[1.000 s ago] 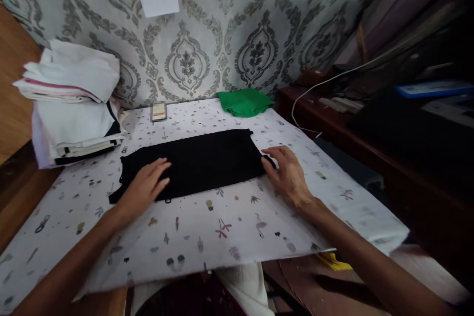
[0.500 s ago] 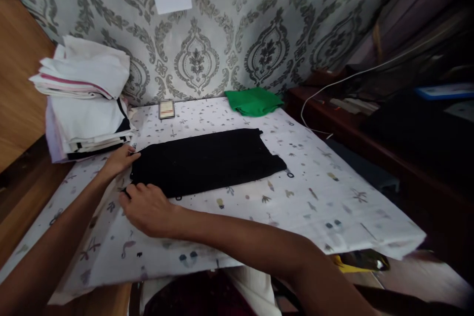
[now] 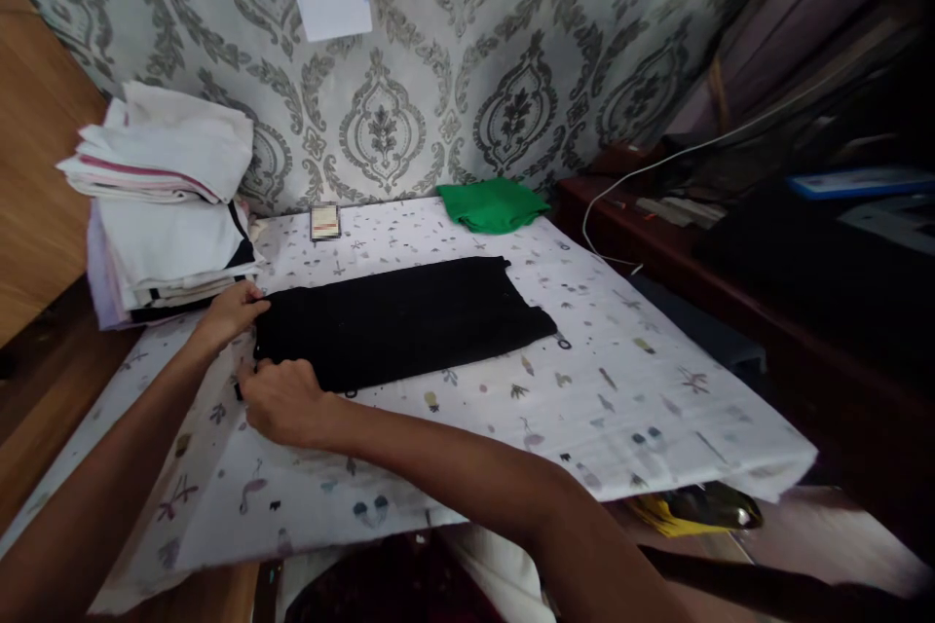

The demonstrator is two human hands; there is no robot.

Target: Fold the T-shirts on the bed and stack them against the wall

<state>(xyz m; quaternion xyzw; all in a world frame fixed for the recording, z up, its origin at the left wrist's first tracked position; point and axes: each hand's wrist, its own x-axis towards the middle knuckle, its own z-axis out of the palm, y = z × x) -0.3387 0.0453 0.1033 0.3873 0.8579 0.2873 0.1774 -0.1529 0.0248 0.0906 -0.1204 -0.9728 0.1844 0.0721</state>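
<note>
- While black cloth (image 3: 401, 321) is pinched at ten o'clock by the fingers of the left hand (image 3: 231, 311),
- its eight-o'clock corner is clamped by those of the right hand (image 3: 283, 399).

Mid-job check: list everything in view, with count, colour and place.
Patterned sheet: 1, white, across the work surface
Black cloth: 1, black, flat on the sheet
Green cloth: 1, green, folded, far right
Cloth stack: 1, mostly white, far left
Small card: 1, cream, dark-edged, far side
Backdrop: 1, grey, patterned, behind
Paper: 1, white, on the backdrop
Wooden panel: 1, brown, left
Furniture: 1, dark red, right
Cable: 1, white, right
Blue-edged object: 1, blue, right, unclear
Yellow item: 1, yellow, below the sheet, right
Left hand: 1, bare, black cloth's far left corner
Right hand: 1, bare, its near left corner
</note>
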